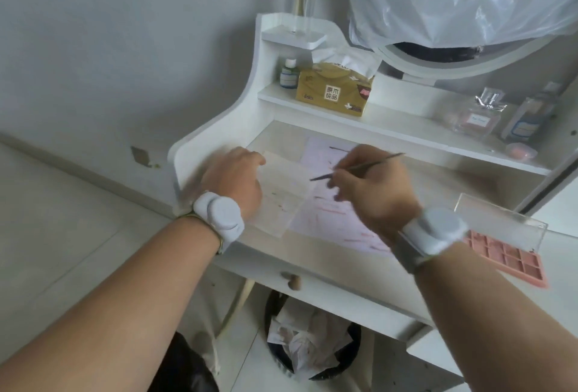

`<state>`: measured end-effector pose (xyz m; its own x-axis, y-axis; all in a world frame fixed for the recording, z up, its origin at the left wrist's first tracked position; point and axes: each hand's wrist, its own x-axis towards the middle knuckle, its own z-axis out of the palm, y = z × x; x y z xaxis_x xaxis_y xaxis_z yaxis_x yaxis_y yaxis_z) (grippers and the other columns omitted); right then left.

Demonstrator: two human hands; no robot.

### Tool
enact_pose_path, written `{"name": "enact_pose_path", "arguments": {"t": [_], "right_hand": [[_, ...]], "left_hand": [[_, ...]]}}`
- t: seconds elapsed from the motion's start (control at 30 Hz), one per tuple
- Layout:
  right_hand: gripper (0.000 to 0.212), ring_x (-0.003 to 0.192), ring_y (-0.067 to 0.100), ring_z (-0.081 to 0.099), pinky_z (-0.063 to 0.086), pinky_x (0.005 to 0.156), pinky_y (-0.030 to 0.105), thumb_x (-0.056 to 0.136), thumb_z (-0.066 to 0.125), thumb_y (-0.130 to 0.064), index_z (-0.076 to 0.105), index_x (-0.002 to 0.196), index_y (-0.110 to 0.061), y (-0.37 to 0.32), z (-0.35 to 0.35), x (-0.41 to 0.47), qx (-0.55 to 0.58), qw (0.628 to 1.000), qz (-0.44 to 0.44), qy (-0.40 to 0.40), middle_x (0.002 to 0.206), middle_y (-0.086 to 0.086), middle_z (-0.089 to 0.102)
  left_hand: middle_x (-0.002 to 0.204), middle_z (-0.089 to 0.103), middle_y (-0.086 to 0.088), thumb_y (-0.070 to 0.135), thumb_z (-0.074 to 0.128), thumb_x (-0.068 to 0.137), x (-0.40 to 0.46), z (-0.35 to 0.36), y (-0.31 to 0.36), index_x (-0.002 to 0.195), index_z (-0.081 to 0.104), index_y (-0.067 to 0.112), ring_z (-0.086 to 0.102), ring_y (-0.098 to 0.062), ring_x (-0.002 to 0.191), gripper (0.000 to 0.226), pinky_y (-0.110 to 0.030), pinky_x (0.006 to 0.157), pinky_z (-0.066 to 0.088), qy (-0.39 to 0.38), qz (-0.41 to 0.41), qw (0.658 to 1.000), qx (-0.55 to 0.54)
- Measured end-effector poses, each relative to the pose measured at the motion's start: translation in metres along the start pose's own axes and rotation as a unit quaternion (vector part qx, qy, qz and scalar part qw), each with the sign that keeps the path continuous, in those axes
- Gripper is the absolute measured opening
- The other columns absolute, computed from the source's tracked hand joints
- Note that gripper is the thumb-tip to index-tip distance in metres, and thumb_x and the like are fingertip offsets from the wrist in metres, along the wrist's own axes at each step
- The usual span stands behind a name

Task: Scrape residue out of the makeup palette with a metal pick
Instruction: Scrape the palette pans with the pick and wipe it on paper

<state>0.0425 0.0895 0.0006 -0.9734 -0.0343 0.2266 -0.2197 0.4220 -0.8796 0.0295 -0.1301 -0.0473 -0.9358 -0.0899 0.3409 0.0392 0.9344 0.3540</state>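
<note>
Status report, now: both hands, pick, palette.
Right hand pinching metal pick, tip over tissue. Left hand resting on tissue. Pink palette idle at right, lid up. Nothing blocking.

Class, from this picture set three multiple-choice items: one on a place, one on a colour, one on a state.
1. Where is the tissue box?
A. on the shelf
B. in the bin
C. on the floor

2. What colour is the palette?
A. blue
B. pink
C. black

3. What is the right hand doing?
A. lying flat
B. hanging idle
C. pinching the pick

Key: 1 A, it stands on the shelf. 2 B, its grid is pink. 3 C, fingers curl round the pick.
</note>
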Motion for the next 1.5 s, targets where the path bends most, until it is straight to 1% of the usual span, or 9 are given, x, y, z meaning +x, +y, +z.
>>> {"name": "enact_pose_path", "arguments": {"t": [0.3,0.43,0.57,0.7,0.8,1.0,1.2,1.33,1.5], "right_hand": [[0.012,0.078,0.023,0.076,0.066,0.076,0.045,0.085,0.069,-0.012,0.074,0.077,-0.019,0.002,0.058,0.038,-0.157,0.984,0.009,-0.081,0.08,0.003,0.079],[0.009,0.073,0.023,0.074,0.063,0.066,0.038,0.083,0.07,-0.012,0.073,0.076,-0.015,0.004,0.027,0.039,-0.228,0.97,0.028,-0.075,0.076,0.003,0.077],[0.007,0.062,0.013,0.063,0.046,0.053,0.022,0.082,0.07,-0.013,0.072,0.076,-0.016,-0.002,0.013,0.04,-0.269,0.96,0.004,-0.08,0.069,-0.003,0.071],[0.011,0.07,0.022,0.075,0.065,0.064,0.034,0.084,0.073,-0.011,0.075,0.079,-0.02,-0.012,0.035,0.036,-0.163,0.981,0.015,-0.102,0.071,-0.002,0.077],[0.008,0.067,0.015,0.074,0.065,0.066,0.03,0.086,0.069,-0.014,0.074,0.081,-0.016,-0.007,0.043,0.033,-0.195,0.971,0.033,-0.132,0.071,-0.003,0.078],[0.008,0.071,0.023,0.075,0.066,0.072,0.042,0.084,0.067,-0.013,0.07,0.077,-0.016,0.004,0.0,0.026,-0.212,0.974,0.02,-0.076,0.071,0.001,0.077],[0.018,0.052,0.022,0.056,0.048,0.054,0.034,0.08,0.061,0.006,0.068,0.073,-0.009,0.036,-0.105,-0.026,0.007,0.997,0.01,0.07,0.061,0.008,0.072],[0.024,0.05,0.023,0.047,0.037,0.049,0.028,0.083,0.05,0.014,0.063,0.074,-0.005,0.07,-0.181,-0.069,0.092,0.973,0.042,0.21,0.056,0.008,0.063],[0.018,0.052,0.022,0.049,0.036,0.052,0.03,0.072,0.054,-0.001,0.065,0.067,-0.014,0.095,-0.196,-0.087,0.091,0.966,0.077,0.231,0.056,0.01,0.063]], "left_hand": [[0.125,0.063,-0.005,0.012,0.035,0.081,-0.001,0.014,-0.013,0.111,0.07,0.013,0.056,-0.034,0.107,0.046,-0.044,0.095,0.047,-0.032,0.036,0.998,0.038],[0.131,0.058,0.001,0.01,0.042,0.088,-0.001,0.016,-0.012,0.118,0.067,0.018,0.052,-0.03,0.111,0.04,-0.035,0.099,0.042,-0.044,0.034,0.998,0.042],[0.127,0.061,0.002,0.008,0.041,0.089,0.001,0.017,-0.012,0.115,0.068,0.02,0.054,-0.029,0.108,0.039,-0.034,0.096,0.043,-0.024,0.038,0.998,0.047],[0.125,0.063,0.001,0.009,0.044,0.088,0.002,0.018,-0.014,0.116,0.069,0.018,0.054,-0.031,0.106,0.039,-0.041,0.093,0.047,-0.024,0.028,0.999,0.032],[0.129,0.062,0.002,0.009,0.043,0.088,0.0,0.017,-0.013,0.121,0.068,0.02,0.053,-0.032,0.109,0.042,-0.043,0.094,0.048,-0.032,0.022,0.999,0.03],[0.134,0.059,0.002,0.008,0.042,0.09,0.0,0.013,-0.009,0.126,0.065,0.019,0.052,-0.032,0.117,0.045,-0.044,0.1,0.046,-0.044,0.015,0.998,0.039],[0.135,0.059,-0.006,0.003,0.042,0.089,-0.003,0.015,-0.003,0.129,0.061,0.015,0.055,-0.037,0.116,0.045,-0.047,0.097,0.048,-0.026,0.039,0.998,0.03],[0.133,0.054,-0.007,-0.002,0.045,0.088,-0.007,0.008,0.023,0.127,0.058,0.018,0.056,-0.039,0.109,0.045,-0.048,0.083,0.051,0.061,0.075,0.995,0.014],[0.113,0.061,-0.006,0.011,0.058,0.085,-0.015,0.001,0.102,0.11,0.065,0.019,0.061,-0.035,0.094,0.026,-0.043,0.078,0.051,0.132,0.154,0.979,-0.032]]}}
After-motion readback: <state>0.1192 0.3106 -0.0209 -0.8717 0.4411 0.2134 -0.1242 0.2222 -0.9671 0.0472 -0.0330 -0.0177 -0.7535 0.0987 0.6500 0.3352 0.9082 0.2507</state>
